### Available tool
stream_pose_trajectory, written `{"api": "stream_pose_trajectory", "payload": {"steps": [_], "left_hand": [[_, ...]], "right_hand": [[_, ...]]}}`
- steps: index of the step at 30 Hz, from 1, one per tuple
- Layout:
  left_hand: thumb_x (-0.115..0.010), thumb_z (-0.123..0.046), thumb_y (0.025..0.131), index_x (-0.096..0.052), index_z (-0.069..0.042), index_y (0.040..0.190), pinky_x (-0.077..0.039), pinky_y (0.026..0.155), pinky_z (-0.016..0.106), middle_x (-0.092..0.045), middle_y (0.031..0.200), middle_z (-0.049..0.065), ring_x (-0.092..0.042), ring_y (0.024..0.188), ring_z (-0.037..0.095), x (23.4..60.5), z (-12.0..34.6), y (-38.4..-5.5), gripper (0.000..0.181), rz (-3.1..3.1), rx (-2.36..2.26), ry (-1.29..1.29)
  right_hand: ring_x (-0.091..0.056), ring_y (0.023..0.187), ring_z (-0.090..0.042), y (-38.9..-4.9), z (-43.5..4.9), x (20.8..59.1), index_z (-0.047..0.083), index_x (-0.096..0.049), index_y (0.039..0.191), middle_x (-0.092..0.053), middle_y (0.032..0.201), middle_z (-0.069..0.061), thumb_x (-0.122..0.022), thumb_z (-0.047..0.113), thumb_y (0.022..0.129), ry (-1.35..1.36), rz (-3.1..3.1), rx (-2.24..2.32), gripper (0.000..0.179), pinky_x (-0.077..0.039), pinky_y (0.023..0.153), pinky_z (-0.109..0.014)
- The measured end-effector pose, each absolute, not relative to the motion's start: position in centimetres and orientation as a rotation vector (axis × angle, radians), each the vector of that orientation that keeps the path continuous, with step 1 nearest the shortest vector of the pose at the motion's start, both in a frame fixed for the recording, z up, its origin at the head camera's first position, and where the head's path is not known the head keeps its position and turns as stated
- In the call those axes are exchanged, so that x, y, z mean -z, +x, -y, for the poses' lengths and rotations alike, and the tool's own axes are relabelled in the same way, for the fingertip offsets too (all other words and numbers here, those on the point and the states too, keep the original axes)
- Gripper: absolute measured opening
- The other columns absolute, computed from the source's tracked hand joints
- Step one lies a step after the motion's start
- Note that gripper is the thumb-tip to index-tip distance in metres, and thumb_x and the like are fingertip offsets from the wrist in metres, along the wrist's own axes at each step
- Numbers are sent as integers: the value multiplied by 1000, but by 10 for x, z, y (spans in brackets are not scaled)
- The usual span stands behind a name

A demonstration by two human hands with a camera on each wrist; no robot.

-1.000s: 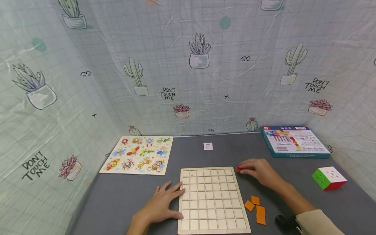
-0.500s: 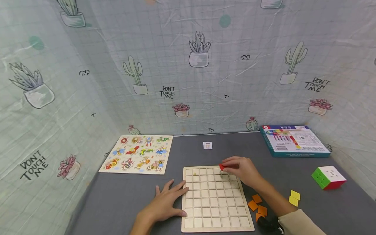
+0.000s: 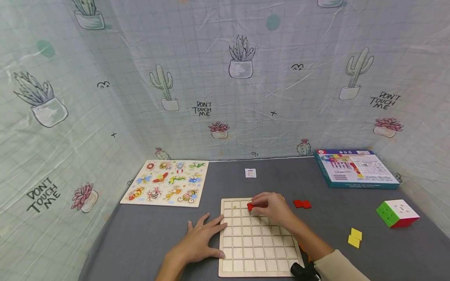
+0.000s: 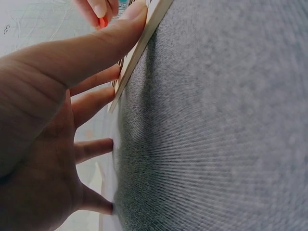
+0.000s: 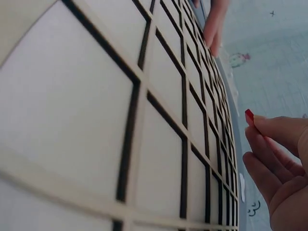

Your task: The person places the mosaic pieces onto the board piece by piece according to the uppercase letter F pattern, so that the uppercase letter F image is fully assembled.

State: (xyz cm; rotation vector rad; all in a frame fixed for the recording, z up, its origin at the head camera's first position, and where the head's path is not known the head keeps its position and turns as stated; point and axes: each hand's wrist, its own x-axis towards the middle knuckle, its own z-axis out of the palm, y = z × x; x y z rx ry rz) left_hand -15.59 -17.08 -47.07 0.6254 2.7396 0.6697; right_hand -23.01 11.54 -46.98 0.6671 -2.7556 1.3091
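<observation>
A pale wooden grid board (image 3: 247, 242) lies on the grey tabletop in the head view. My left hand (image 3: 195, 242) spreads its fingers along the board's left edge, thumb and two fingertips touching the rim. In the left wrist view the thumb (image 4: 110, 41) presses on that rim. Over the far row of squares my right hand (image 3: 274, 208) pinches a red square tile (image 3: 250, 207) between thumb and fingers. The right wrist view shows this red tile (image 5: 249, 117) tilted, held apart from the grid. Two more red tiles (image 3: 302, 204) lie right of the board.
Orange tiles (image 3: 301, 247) are mostly hidden behind the right forearm. Two yellow tiles (image 3: 354, 241) lie farther right, near a puzzle cube (image 3: 395, 212). A flat box (image 3: 356, 171) stands back right. An insect picture board (image 3: 165, 185) is back left, a small card (image 3: 250, 173) back centre.
My right hand has carried the red tile leftward from beside the board to over its far row, uncovering two red tiles. The board and left hand have shifted slightly right.
</observation>
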Motion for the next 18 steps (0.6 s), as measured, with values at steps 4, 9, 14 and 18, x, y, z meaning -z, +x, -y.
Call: {"api": "stream_pose_trajectory", "payload": {"steps": [4,9,14,18], "left_hand": [[-85,-53,74,-56,-26,148,-9,100,94,-41,165,-3,-27,154,47,471,171,-156,84,-2743,-672,621],[-85,-54,73,-55,-26,149,-9,100,94,-40,165,-4,-26,154,47,472,171,-158,85,-2751,-670,627],[-86,-53,73,-56,-25,148,-10,101,94,-42,164,-3,-26,154,47,471,170,-158,85,-2758,-671,631],[-86,-51,73,-57,-24,147,-9,101,94,-42,164,-2,-26,154,47,470,171,-157,84,-2753,-671,617]], "right_hand": [[-73,95,-25,-231,-104,475,7,-83,97,-78,105,-6,-84,12,82,648,2754,-1290,15,-57,75,-18],[-73,89,-19,-232,-95,480,10,-83,92,-80,98,-2,-86,12,80,608,2775,-1259,13,-55,72,-18],[-71,84,-13,-233,-91,482,10,-83,92,-80,94,-1,-87,11,78,608,2793,-1238,15,-54,69,-18],[-70,79,-11,-233,-88,482,9,-83,92,-80,90,-2,-88,12,77,632,2802,-1218,16,-53,67,-18]]}}
